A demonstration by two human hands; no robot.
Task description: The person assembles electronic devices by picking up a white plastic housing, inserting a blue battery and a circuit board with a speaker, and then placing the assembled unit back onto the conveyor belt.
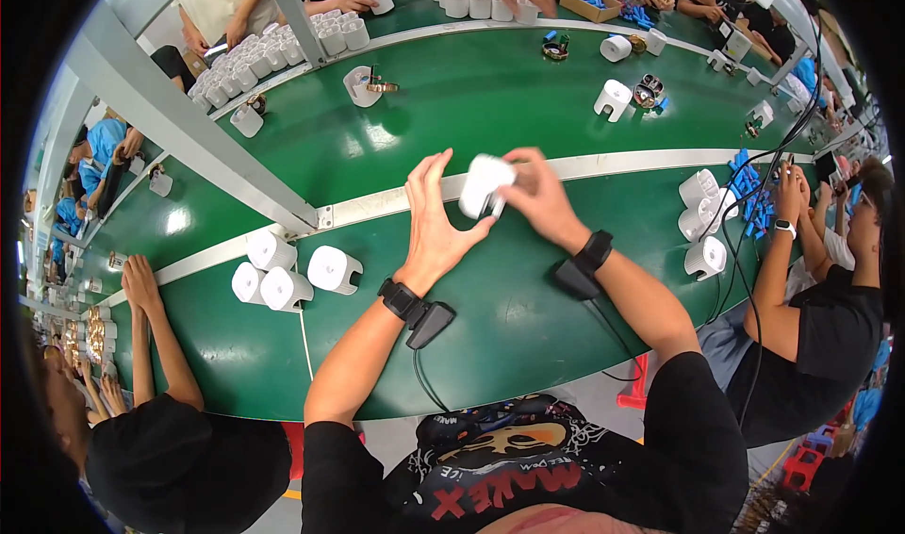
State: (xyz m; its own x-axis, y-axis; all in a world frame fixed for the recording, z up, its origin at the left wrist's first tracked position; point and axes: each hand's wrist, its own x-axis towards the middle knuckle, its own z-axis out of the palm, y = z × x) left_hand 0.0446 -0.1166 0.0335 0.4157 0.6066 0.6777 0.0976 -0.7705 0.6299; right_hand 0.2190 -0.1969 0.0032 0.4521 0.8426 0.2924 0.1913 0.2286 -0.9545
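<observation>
A white plastic housing (485, 183) with rounded corners and a dark slot on its lower side is tilted in front of me, above the rail at the far edge of the green bench. My right hand (545, 202) grips it from the right, fingers and thumb closed on its side. To its left, my left hand (432, 221) is open, with the fingers stretched up and the thumb reaching toward the housing's lower edge. Whether that thumb touches it I cannot tell. Each wrist wears a black strap with a cabled black box.
Several white housings (286, 289) stand at the left on the bench (471, 345); others (702, 213) stand at the right beside blue cylinders (751, 190). Past the rail, a green belt (452, 100) carries housings and small assemblies. A grey post (189, 110) rises at the left. People sit on both sides.
</observation>
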